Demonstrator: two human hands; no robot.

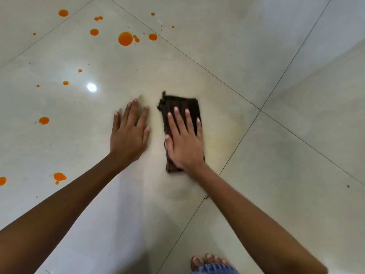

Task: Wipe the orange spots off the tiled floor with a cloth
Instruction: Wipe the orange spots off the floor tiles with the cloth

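Dark brown ribbed cloth (180,107), orange spots (125,38), pale glossy tiles (256,46).

A bare foot (207,261) shows at the bottom edge, its toes pointing up the frame. A blue denim hem (214,269) covers the foot just below the toes. A tiny dark fleck (206,197) sits above the foot. A small dark speck (348,186) lies well apart, up and to the right of the foot. A round white lamp glare (91,87) shines far up and left of the foot.
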